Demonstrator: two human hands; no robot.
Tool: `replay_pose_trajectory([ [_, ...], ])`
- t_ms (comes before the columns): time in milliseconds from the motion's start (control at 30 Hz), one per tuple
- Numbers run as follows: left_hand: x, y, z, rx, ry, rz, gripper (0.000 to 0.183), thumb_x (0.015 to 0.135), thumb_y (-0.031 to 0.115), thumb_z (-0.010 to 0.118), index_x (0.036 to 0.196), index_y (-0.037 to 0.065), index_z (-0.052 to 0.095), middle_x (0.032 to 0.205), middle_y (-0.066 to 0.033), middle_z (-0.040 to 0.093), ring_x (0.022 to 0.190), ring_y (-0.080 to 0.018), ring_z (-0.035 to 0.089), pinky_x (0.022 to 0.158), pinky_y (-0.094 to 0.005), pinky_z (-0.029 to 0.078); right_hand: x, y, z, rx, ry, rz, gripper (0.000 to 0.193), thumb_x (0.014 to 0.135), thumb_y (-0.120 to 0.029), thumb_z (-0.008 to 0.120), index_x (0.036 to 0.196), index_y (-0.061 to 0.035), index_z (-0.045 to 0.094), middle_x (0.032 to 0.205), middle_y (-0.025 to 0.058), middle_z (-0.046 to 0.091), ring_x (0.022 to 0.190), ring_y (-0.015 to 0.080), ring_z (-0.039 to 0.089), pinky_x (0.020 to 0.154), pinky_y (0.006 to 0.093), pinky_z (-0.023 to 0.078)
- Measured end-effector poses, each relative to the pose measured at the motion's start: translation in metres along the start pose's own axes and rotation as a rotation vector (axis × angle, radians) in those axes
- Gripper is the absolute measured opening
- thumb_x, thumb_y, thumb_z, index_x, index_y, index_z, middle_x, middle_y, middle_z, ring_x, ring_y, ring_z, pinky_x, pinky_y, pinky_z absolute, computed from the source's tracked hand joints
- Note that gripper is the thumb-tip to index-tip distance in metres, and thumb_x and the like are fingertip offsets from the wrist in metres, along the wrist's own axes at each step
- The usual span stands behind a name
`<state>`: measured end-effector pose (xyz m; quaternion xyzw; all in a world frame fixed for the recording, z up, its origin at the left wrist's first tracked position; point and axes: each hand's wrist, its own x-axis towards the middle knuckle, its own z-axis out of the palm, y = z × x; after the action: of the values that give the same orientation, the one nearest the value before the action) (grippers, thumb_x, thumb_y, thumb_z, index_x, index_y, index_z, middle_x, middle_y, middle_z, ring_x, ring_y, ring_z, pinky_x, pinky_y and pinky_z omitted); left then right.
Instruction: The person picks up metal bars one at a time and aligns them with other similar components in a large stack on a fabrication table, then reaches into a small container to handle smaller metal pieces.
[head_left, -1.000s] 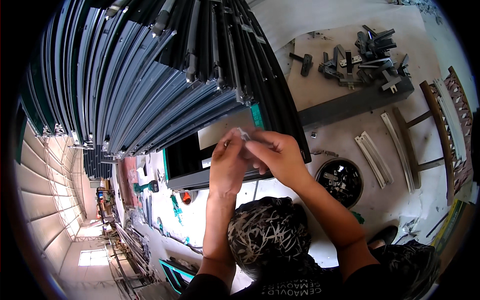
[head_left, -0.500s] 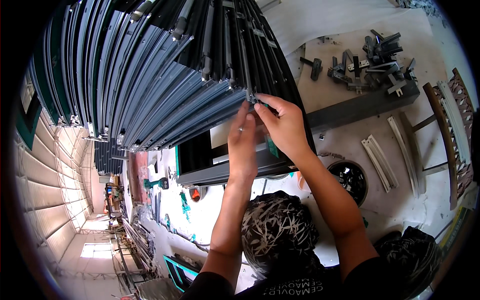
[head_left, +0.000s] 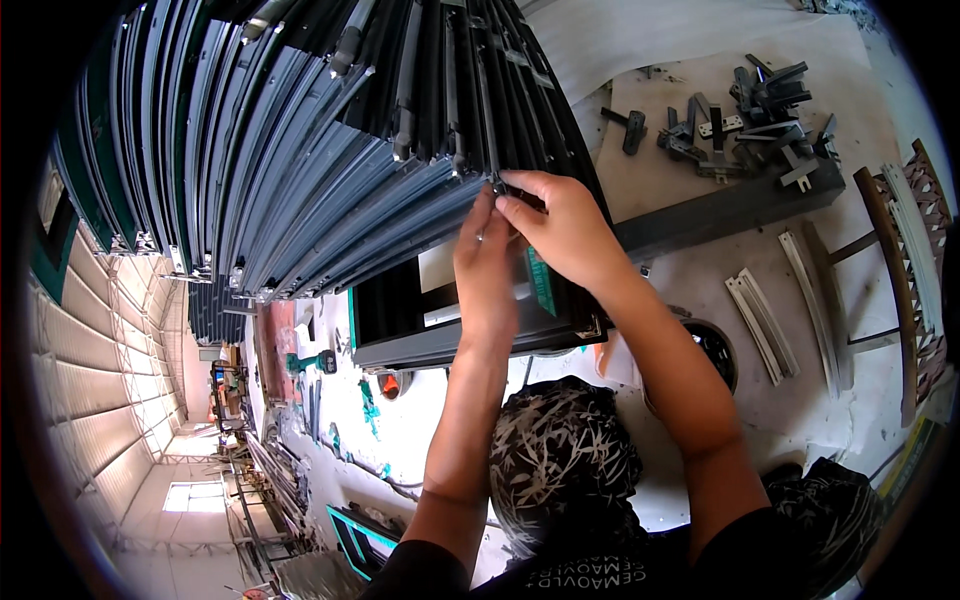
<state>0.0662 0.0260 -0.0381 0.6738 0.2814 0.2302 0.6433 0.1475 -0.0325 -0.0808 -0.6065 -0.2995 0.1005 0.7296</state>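
Observation:
A long row of dark grey metal frames [head_left: 290, 150] stands packed on edge in front of me. Slim metal rods with end pieces lie along their tops. At the near end of one rod [head_left: 486, 110], my left hand [head_left: 486, 275] and my right hand [head_left: 570, 225] meet, fingertips together. Thumb and index finger of the right hand pinch a small dark end fitting [head_left: 500, 187]. The left fingertips press close against the same spot from the left, slightly blurred, and what they hold is hidden. Below the hands lies a flat dark frame [head_left: 450, 345] with green tape.
At the upper right, a pile of dark metal fittings [head_left: 770, 110] lies on a pale sheet beside a grey beam [head_left: 730, 215]. Further right are light metal strips [head_left: 760, 325] and a stool-like rack [head_left: 890, 270]. A round bucket [head_left: 708, 350] stands behind my right forearm; a green drill [head_left: 312, 362] lies left.
Both hands stay at the rod's end. The right hand has shifted slightly up and left, and its fingers are bent closer. The whole view has moved a little.

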Motion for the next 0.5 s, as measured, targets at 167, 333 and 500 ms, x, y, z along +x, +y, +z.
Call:
replay_pose_trajectory([
  [167,0.0,-0.001,-0.001,-0.056,-0.028,0.034,0.042,0.096,0.013,0.043,0.134,-0.006,0.037,0.113,-0.0153,0.058,0.1,-0.0193,0.059,0.086,-0.0334,0.049,0.007,-0.015,-0.025,0.315,-0.316,0.311,0.047,0.088,-0.017,0.062,0.128,0.0043,0.048,0.074,0.0049,0.061,0.056,0.0059,0.05,0.043,0.0209,0.039],
  [333,-0.001,-0.006,0.0,-0.171,0.054,0.047,0.039,0.095,0.009,0.044,0.13,-0.008,0.04,0.11,-0.0181,0.058,0.098,-0.0214,0.06,0.086,-0.0354,0.051,0.018,0.01,-0.022,-0.019,-0.348,-0.087,0.043,0.084,-0.012,0.064,0.122,0.0043,0.051,0.074,0.0098,0.061,0.058,0.0152,0.056,0.054,0.0292,0.047],
  [500,-0.001,-0.007,-0.003,-0.257,0.089,0.053,0.031,0.094,0.008,0.046,0.121,-0.006,0.047,0.107,-0.0177,0.059,0.097,-0.0224,0.06,0.085,-0.0366,0.052,0.022,-0.001,-0.015,-0.379,-0.245,-0.184,0.043,0.082,-0.018,0.065,0.117,0.0023,0.055,0.079,0.0183,0.061,0.072,0.0311,0.061,0.064,0.038,0.048],
])
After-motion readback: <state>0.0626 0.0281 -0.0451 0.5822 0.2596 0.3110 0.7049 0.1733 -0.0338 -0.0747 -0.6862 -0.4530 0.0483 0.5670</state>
